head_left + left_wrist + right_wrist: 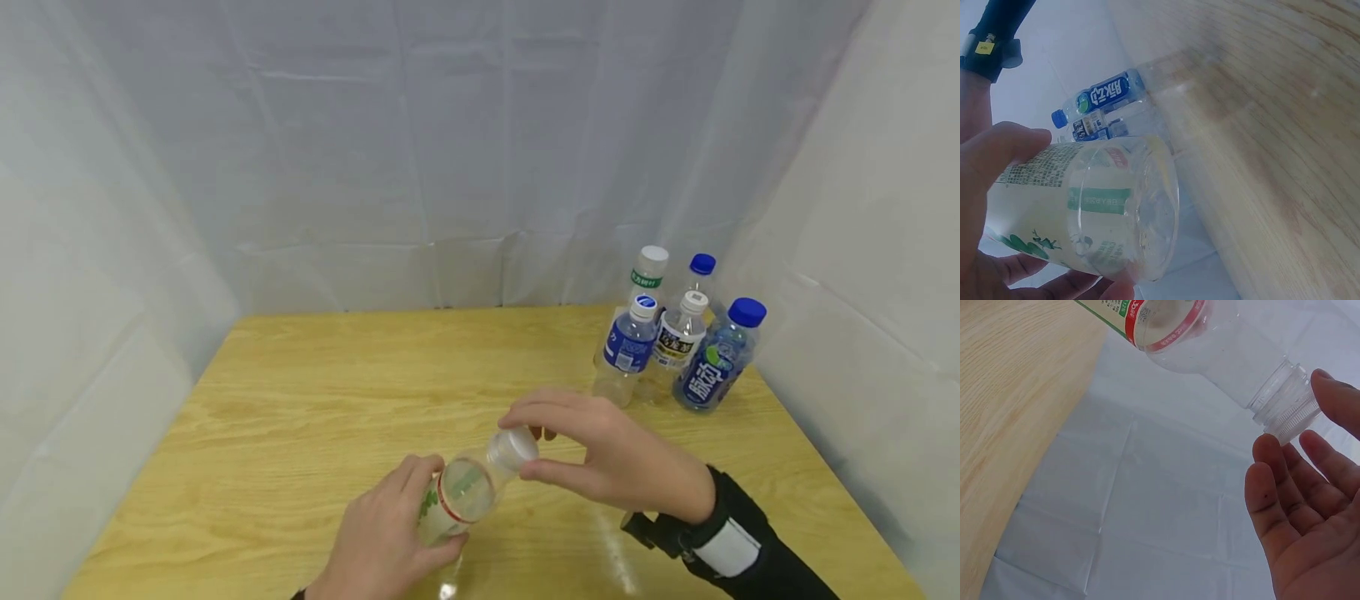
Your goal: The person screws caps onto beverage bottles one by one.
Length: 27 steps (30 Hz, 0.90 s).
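A clear plastic bottle [467, 490] with a pale label, green print and a red band is held tilted above the table, its neck toward the right. My left hand [390, 521] grips it around the label. In the left wrist view the bottle's base [1160, 206] faces the wooden surface. At the other end my right hand [607, 454] pinches the whitish cap [519, 446] between thumb and fingertips. The cap sits on the bottle's mouth. Seen from the right wrist, the fingers [1266, 494] lie at the cap's edge and the ridged neck shows beside them.
Several capped bottles stand grouped at the table's back right, among them a blue-labelled bottle [630, 346], a black-labelled bottle [677, 340] and a bottle with a large blue cap [716, 362]. White sheeting [420, 150] hangs behind and beside the wooden table [315, 392].
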Each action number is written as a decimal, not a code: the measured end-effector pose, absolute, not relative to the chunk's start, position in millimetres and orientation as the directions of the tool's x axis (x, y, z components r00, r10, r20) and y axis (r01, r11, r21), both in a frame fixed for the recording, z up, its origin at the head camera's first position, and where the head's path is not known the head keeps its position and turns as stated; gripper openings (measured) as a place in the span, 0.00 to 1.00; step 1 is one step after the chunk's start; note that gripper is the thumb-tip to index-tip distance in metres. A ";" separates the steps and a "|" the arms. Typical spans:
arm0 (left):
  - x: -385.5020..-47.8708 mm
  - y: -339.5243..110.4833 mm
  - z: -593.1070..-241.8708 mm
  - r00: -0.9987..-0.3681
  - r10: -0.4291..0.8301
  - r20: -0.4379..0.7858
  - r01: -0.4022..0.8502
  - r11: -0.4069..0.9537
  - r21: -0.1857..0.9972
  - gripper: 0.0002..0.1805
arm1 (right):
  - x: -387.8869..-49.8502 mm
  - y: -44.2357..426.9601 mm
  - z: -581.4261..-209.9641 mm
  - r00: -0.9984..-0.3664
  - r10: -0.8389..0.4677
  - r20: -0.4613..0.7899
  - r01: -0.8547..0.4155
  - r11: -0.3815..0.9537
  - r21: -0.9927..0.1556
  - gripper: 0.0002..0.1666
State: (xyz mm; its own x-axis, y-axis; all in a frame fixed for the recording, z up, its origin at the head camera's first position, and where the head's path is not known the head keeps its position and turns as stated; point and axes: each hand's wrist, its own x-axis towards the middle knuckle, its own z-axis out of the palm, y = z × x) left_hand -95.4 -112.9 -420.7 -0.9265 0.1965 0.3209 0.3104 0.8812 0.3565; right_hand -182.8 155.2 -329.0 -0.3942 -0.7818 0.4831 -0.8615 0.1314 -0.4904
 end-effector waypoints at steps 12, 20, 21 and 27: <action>-97.3 -114.6 -418.2 -0.894 0.254 0.368 0.376 0.872 0.314 0.40 | -175.0 158.9 -319.7 -0.413 -0.821 0.394 -0.849 0.192 -0.492 0.24; -97.3 -115.0 -418.9 -0.890 0.280 0.359 0.402 0.852 0.334 0.39 | -174.9 161.5 -318.6 -0.373 -0.840 0.394 -0.875 0.178 -0.450 0.24; -97.6 -114.8 -418.7 -0.889 0.284 0.358 0.408 0.848 0.340 0.39 | -175.0 162.0 -318.8 -0.369 -0.840 0.397 -0.878 0.176 -0.444 0.24; -97.6 -114.1 -417.6 -0.896 0.298 0.330 0.414 0.830 0.374 0.40 | -173.6 163.8 -319.5 -0.363 -0.841 0.401 -0.887 0.180 -0.426 0.26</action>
